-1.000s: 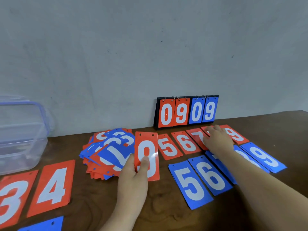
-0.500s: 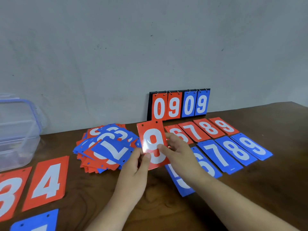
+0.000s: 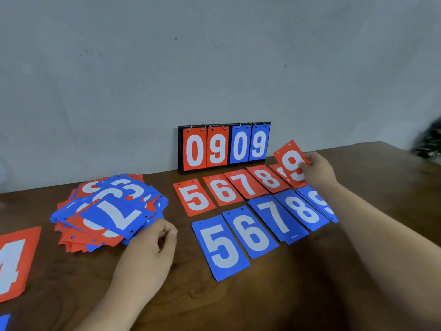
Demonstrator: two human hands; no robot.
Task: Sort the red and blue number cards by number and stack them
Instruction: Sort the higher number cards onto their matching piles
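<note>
1. The right hand [image 3: 319, 170] holds the red 9 card [image 3: 292, 163] clamped by its right edge between thumb and fingers [image 3: 312, 156]. The card is tilted and raised above the far end of the red row, over the red 9 stack [image 3: 277, 172]. With so narrow an edge grip, the slick card could swivel or slip out before it lies flat.

2. The red 9 stack sits just beside the red 8 stack [image 3: 268, 179] and is mostly hidden under the held card. If the card is let go crooked, it could bridge both stacks or cover the 8, and the count would be muddled.

3. The right forearm hangs over the blue 9 stack [image 3: 318, 203]. Dragging the wrist back low could fan that stack out or push it into the blue 8s.

4. The left hand [image 3: 148, 249] rests on the table [image 3: 262, 299] at the edge of the loose pile [image 3: 78, 225], its fingers [image 3: 170, 231] loosely curled and holding no card; whether they touch the pile I cannot tell. A blind grab could lift two thin cards stuck together.

5. The blue 7 card [image 3: 114, 215] on top lies skewed, and a tug may slide its neighbours off the pile.
</note>
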